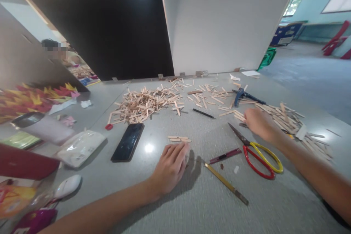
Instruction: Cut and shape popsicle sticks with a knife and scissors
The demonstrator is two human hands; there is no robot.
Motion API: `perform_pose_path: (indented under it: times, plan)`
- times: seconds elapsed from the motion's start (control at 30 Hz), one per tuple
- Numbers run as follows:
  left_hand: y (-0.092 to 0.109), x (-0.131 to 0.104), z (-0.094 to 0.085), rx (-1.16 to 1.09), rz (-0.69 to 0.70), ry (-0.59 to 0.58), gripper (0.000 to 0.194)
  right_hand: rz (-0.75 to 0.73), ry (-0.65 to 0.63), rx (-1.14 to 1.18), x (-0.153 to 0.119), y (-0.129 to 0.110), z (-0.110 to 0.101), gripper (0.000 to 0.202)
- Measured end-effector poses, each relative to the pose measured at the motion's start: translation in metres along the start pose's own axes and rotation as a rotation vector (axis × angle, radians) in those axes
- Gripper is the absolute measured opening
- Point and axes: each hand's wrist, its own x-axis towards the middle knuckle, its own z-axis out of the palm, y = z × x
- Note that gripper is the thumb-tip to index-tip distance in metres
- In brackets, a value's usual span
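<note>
Currently the left hand [170, 167] lies palm down, loosely half open, its fingertips just beside two flat, round-ended wooden sticks [179, 139] at its twelve o'clock; the right hand [259, 123] curls downward, and I cannot tell whether it pinches anything. Loose sticks [287, 116] spread at its three o'clock, blue pliers [240, 93] at eleven, red-and-yellow-handled scissors [249, 143] at six. A glossy phone [128, 142] sits at the left hand's ten o'clock, a tangled heap [145, 105] at eleven
</note>
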Motion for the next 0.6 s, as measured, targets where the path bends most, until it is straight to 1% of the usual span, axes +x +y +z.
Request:
perform_pose_path:
  times: [0.07, 0.1, 0.13, 0.27, 0.4, 0.6]
  plan:
    - [-0.0002, -0.0002, -0.0017, -0.017, 0.002, 0.015, 0.029, 0.012, -0.058, -0.026, 0.003, 0.0009, -0.001, 0.021]
    - [-0.0003, -0.0004, -0.0027, -0.026, 0.003, 0.023, 0.022, 0.016, -0.077, -0.042, 0.0039, 0.0013, -0.0022, 0.021]
    - [-0.0004, -0.0006, -0.0036, -0.035, 0.005, 0.033, 0.019, 0.016, -0.08, -0.05, 0.0046, 0.0017, -0.0037, 0.02]
    - [-0.0007, -0.0005, -0.0049, -0.053, 0.013, 0.068, 0.031, 0.032, -0.089, -0.059, 0.0076, 0.0031, -0.0071, 0.019]
    - [-0.0011, 0.001, -0.0024, -0.057, 0.003, 0.085, 0.032, 0.067, -0.088, -0.04, 0.0102, 0.0031, -0.0032, 0.019]
    - [-0.0012, 0.0009, -0.0001, -0.086, -0.01, 0.072, 0.031, 0.06, -0.006, 0.033, 0.0079, 0.0059, -0.0017, 0.018]
